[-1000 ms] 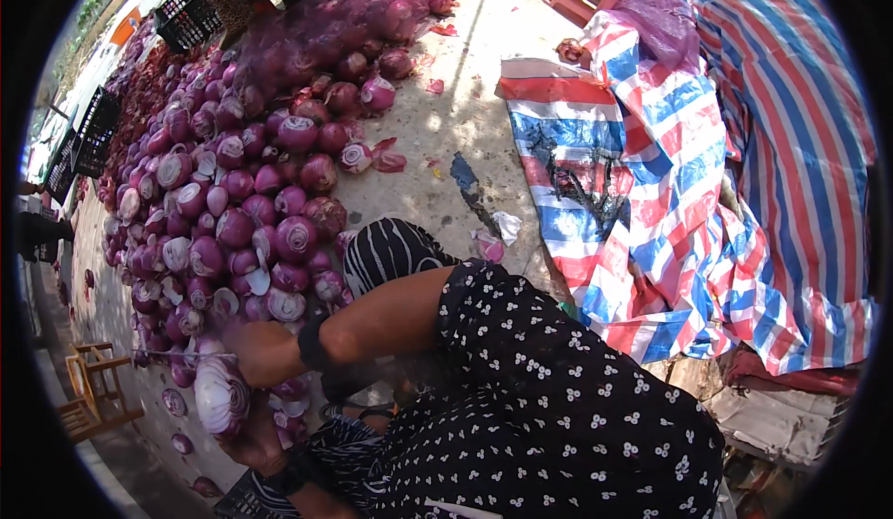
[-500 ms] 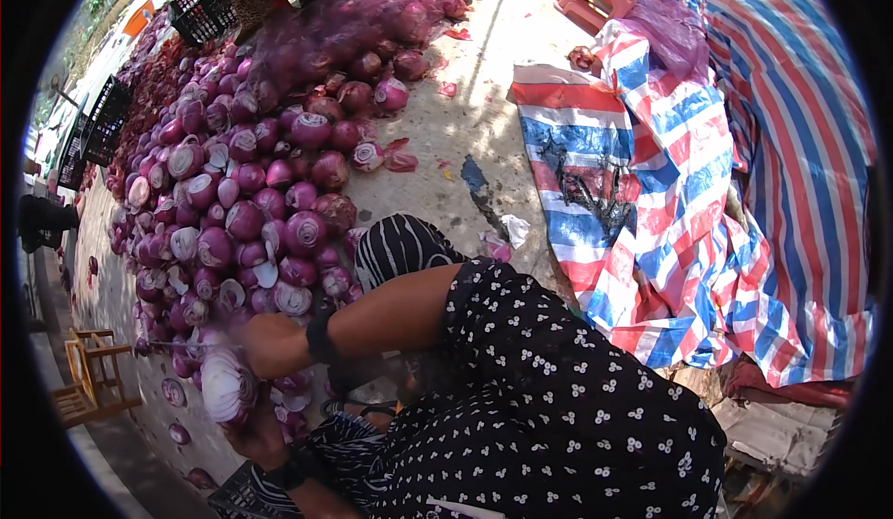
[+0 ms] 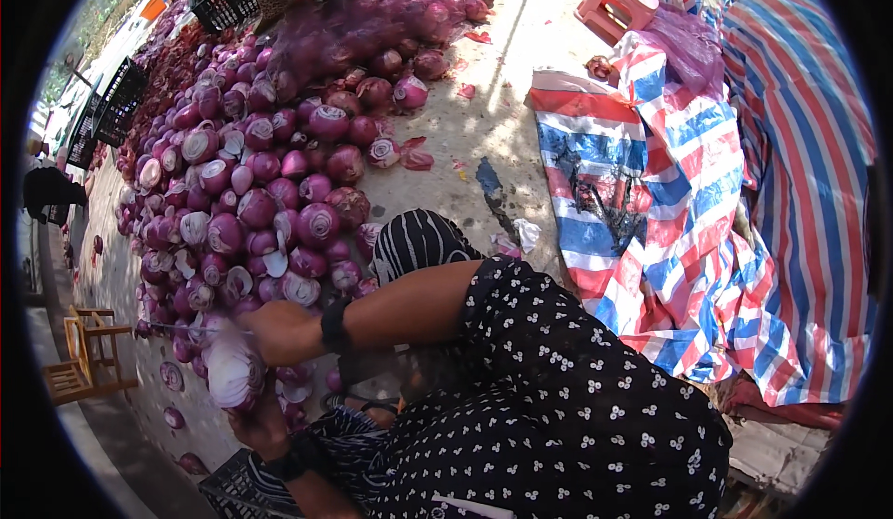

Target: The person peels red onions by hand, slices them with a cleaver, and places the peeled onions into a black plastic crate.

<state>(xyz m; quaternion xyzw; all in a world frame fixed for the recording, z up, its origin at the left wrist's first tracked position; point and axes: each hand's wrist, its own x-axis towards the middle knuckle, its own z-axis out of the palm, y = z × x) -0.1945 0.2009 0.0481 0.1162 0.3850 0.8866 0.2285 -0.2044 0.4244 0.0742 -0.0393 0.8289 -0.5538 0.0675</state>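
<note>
Knife at the onion, right beside the pile

And here we are at the near end of the pile, where the left hand cups one big onion from below, fingers curled around its underside. Just above it sits the right hand, closed in a fist, the knife's thin blade jutting out past the pile's near left corner. Is the edge biting in? There's blur around the onion's top, so I can't tell, and the handle is hidden in that grip.

How far along? This one looks well advanced: the visible side is pale, nearly white with purple streaks, no dry skin that I can see. Across the pile, plenty of onions show glossy purple and white cut ends, so I'd judge those already trimmed. But there seems to be lots left! Toward the pile's far end lies a net over more, and the duller onions beside it look uncut. Loose skins lie off the pile's right side; stray onions dot the ground below its left corner, near a wooden chair.
</note>
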